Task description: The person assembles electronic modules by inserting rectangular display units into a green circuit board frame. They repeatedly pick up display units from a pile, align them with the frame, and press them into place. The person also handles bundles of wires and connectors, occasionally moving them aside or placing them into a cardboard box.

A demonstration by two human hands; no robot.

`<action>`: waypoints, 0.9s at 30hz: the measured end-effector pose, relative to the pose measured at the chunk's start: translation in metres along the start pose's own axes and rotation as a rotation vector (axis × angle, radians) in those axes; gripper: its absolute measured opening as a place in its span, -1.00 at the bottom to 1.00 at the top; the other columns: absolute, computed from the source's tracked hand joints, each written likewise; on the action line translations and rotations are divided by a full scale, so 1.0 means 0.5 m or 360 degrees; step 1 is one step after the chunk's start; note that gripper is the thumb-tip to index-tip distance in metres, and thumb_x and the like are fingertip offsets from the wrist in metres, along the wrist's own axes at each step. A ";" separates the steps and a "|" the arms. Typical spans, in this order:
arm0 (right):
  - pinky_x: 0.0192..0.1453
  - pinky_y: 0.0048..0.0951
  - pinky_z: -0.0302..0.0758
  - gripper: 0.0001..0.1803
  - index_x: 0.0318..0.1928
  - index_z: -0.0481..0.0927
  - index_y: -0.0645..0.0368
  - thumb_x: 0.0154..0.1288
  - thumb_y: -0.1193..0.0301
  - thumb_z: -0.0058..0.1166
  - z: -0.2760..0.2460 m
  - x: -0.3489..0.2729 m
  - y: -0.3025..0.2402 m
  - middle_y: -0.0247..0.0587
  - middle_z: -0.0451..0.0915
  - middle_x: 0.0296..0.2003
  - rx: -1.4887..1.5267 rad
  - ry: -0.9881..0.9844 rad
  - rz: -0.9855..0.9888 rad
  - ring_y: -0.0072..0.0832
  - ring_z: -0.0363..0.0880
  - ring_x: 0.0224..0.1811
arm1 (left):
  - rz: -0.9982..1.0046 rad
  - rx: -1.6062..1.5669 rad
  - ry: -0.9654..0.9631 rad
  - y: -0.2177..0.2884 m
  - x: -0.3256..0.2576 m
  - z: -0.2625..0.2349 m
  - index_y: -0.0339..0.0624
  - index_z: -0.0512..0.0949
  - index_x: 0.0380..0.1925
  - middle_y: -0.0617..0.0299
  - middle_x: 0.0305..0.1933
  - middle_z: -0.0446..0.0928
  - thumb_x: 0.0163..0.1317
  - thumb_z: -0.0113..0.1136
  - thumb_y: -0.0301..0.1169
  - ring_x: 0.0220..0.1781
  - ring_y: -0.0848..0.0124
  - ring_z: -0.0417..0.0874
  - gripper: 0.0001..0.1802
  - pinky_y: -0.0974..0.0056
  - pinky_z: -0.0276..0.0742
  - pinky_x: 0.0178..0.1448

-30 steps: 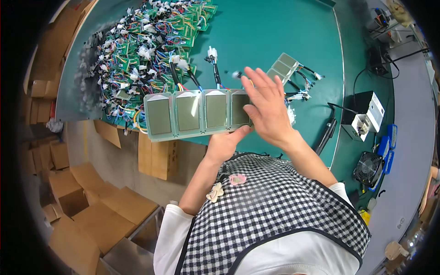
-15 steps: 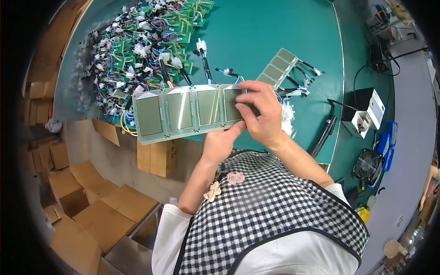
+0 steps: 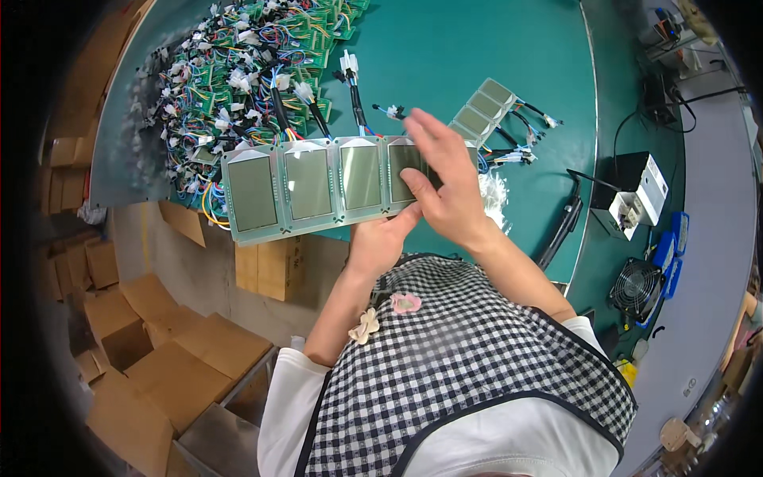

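A long strip of LCD circuit boards point(image 3: 310, 187), with several grey screens in a row and cable bundles along its far edge, is held up at the near edge of the table. My left hand point(image 3: 377, 245) grips it from below near its right half, the fingers hidden underneath and the thumb at the near edge. Over the rightmost screen, my right hand point(image 3: 450, 189) is open with fingers stretched out. Its thumb lies over that screen; whether it touches the surface I cannot tell. A second LCD strip point(image 3: 486, 108) with cables lies on the table beyond my right hand.
A heap of wired green circuit boards point(image 3: 246, 79) covers the far left of the green table point(image 3: 477, 40). To the right are white scraps point(image 3: 494, 199), a black handheld tool point(image 3: 563, 230), a black-and-white box point(image 3: 636, 195) and a fan point(image 3: 638, 282). Cardboard boxes point(image 3: 191, 358) stand at lower left.
My right hand's fingers have straightened from a curled pose at the strip's right end and lifted away. The strip has shifted slightly left and toward the far side.
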State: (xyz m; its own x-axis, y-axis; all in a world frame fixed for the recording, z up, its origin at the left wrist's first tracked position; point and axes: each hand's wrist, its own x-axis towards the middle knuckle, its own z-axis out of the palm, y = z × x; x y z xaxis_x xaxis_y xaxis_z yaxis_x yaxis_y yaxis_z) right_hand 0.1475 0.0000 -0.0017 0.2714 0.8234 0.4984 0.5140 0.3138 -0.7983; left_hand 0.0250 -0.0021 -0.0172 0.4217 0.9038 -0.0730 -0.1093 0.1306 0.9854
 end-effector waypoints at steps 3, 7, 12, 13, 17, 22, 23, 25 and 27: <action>0.12 -0.17 0.28 -0.71 -0.20 0.56 0.22 -0.03 0.55 0.08 -0.005 0.000 0.018 -0.12 0.52 -0.14 -0.0222 -0.0175 -0.0209 -0.19 0.45 -0.04 | 0.0043 0.0134 0.0013 -0.003 0.004 -0.001 -0.34 0.43 -0.15 0.21 -0.19 0.50 0.10 0.08 -0.56 -0.19 0.48 0.49 -0.73 0.37 0.43 -0.12; 0.10 -0.17 0.28 -0.72 -0.21 0.57 0.19 -0.03 0.52 0.09 -0.009 -0.008 0.038 -0.14 0.52 -0.15 -0.0157 -0.0111 -0.0286 -0.19 0.44 -0.04 | 0.0089 0.0205 -0.0039 -0.009 -0.002 0.003 -0.34 0.44 -0.17 0.21 -0.23 0.51 0.10 0.09 -0.55 -0.23 0.48 0.49 -0.74 0.36 0.43 -0.16; 0.11 -0.17 0.28 -0.73 -0.20 0.57 0.18 -0.02 0.51 0.09 -0.006 -0.006 0.034 -0.14 0.53 -0.15 0.0078 -0.0037 -0.0181 -0.19 0.44 -0.04 | 0.0092 0.0132 0.0002 -0.011 -0.003 0.012 -0.34 0.46 -0.20 0.21 -0.27 0.52 0.09 0.11 -0.55 -0.26 0.48 0.50 -0.76 0.37 0.43 -0.17; 0.12 -0.16 0.27 -0.73 -0.20 0.56 0.19 0.00 0.51 0.08 -0.004 0.002 0.015 -0.13 0.53 -0.15 0.0103 0.0011 -0.0086 -0.19 0.44 -0.03 | 0.0116 0.0161 -0.0005 -0.011 -0.003 0.012 -0.34 0.46 -0.20 0.21 -0.26 0.52 0.09 0.11 -0.55 -0.25 0.47 0.50 -0.76 0.37 0.43 -0.17; 0.14 -0.15 0.25 -0.72 -0.17 0.56 0.19 0.03 0.50 0.07 -0.006 0.004 0.016 -0.13 0.53 -0.14 -0.0271 -0.0185 -0.0223 -0.18 0.44 -0.01 | 0.0120 0.0175 -0.0044 -0.005 -0.002 0.007 -0.34 0.45 -0.19 0.21 -0.22 0.52 0.08 0.12 -0.54 -0.21 0.47 0.50 -0.75 0.36 0.43 -0.14; 0.12 -0.14 0.27 -0.76 -0.25 0.57 0.18 -0.02 0.53 0.10 -0.008 -0.012 0.037 -0.14 0.53 -0.13 -0.0215 -0.0081 -0.0387 -0.21 0.45 -0.01 | 0.0042 0.0037 -0.0034 -0.004 -0.004 0.007 -0.35 0.45 -0.19 0.20 -0.20 0.51 0.07 0.11 -0.56 -0.17 0.46 0.50 -0.75 0.37 0.42 -0.10; 0.12 -0.14 0.28 -0.79 -0.28 0.57 0.19 -0.03 0.54 0.11 -0.008 -0.012 0.040 -0.14 0.53 -0.14 -0.0188 -0.0048 -0.0417 -0.22 0.45 -0.02 | 0.0024 -0.0015 -0.0027 -0.004 -0.003 0.007 -0.36 0.45 -0.19 0.19 -0.20 0.51 0.07 0.11 -0.57 -0.17 0.46 0.50 -0.75 0.37 0.42 -0.09; 0.05 -0.16 0.32 -0.86 -0.40 0.54 0.19 -0.08 0.55 0.13 -0.005 -0.006 0.037 -0.17 0.53 -0.25 -0.0142 -0.0010 -0.0389 -0.22 0.47 -0.13 | 0.0006 -0.0103 0.0017 -0.005 -0.001 0.007 -0.37 0.44 -0.19 0.17 -0.20 0.51 0.07 0.09 -0.58 -0.16 0.44 0.50 -0.74 0.36 0.43 -0.08; -0.06 -0.23 0.36 -0.90 -0.48 0.51 0.20 -0.09 0.56 0.13 -0.016 -0.004 0.019 -0.20 0.52 -0.36 -0.0075 -0.0089 -0.0384 -0.25 0.48 -0.25 | 0.0014 -0.0180 0.0103 -0.008 0.003 0.006 -0.38 0.43 -0.18 0.14 -0.19 0.50 0.07 0.08 -0.59 -0.15 0.43 0.50 -0.73 0.35 0.44 -0.09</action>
State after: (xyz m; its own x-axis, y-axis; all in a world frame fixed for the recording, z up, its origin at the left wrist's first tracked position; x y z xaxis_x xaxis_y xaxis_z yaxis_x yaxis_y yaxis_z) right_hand 0.1585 -0.0026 -0.0075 0.0914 0.7525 0.6522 0.5960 0.4833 -0.6412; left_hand 0.0290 -0.0025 -0.0208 0.3620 0.9289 -0.0779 -0.2151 0.1645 0.9626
